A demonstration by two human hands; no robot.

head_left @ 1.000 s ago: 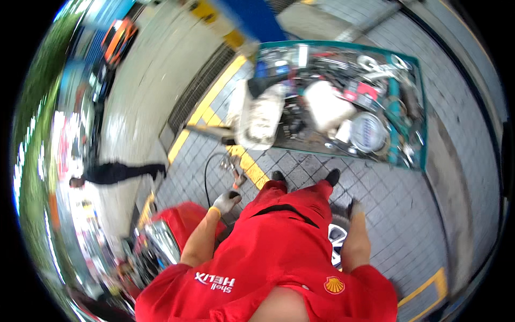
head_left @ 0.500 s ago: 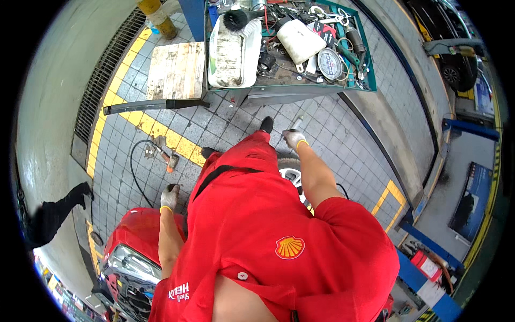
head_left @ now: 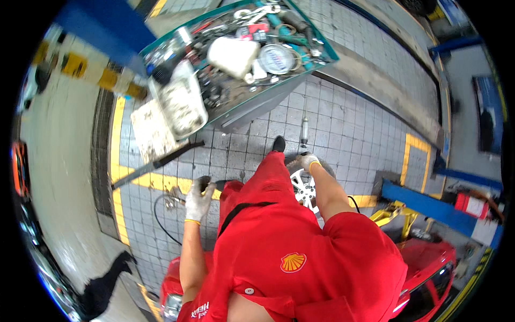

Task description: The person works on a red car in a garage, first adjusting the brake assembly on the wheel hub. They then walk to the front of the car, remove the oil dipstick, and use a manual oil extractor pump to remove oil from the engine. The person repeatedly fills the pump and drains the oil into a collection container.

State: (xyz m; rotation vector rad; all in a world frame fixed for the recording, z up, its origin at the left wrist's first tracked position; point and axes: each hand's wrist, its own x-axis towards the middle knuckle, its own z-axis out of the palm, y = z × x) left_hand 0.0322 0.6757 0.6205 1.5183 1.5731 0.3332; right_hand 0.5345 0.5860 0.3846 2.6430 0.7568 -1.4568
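Observation:
My right hand (head_left: pixel 309 161), in a pale work glove, is closed at the near end of a slim grey cylindrical tool (head_left: pixel 304 131), which points away from me over the tiles. Just below that hand lies a wheel (head_left: pixel 304 188) with silver spokes and a dark tyre, partly covered by my arm and red clothing. My left hand (head_left: pixel 198 202), also gloved, is raised at my left side with its fingers curled. Something dark and small (head_left: pixel 203 183) shows at those fingertips; I cannot make out what it is.
A green-edged tool cart (head_left: pixel 236 107) full of tools stands ahead, with a grimy white tray (head_left: pixel 185 107) at its left. An air-gun-like tool (head_left: pixel 174 198) with a black hose lies left. Red vehicle bodywork (head_left: pixel 429 279) is at right; a dark-sleeved person's arm (head_left: pixel 107 282) is at left.
My view has turned, so the cart appears farther left and tilted. My left hand has come up and forward. The right hand still has the grey tool, now straighter ahead; more of the wheel shows.

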